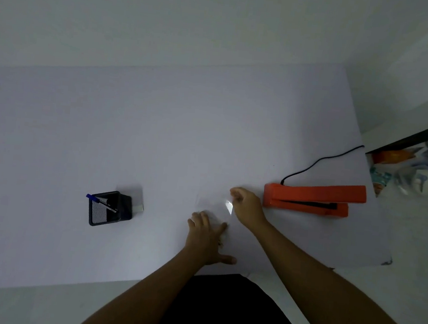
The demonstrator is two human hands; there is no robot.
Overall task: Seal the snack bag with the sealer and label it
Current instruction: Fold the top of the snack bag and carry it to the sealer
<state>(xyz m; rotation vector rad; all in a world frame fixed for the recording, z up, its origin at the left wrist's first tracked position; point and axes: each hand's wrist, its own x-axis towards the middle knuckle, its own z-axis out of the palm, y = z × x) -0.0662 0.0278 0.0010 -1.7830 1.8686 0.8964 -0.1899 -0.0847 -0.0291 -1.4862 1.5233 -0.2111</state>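
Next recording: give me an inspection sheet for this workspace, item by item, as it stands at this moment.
Surface: white table, dimly lit.
Job's things: clear snack bag lying flat between the hands; orange sealer to its right; blue pen in a black mesh holder.
Clutter: pale block behind the holder, too dim to identify.
Grippers: left hand presses flat on the bag; right hand pinches the bag's right edge.
Cables: black cord runs from the sealer off the table's right edge.
Surroundings: white wall; heap of packets beyond the table's right edge.
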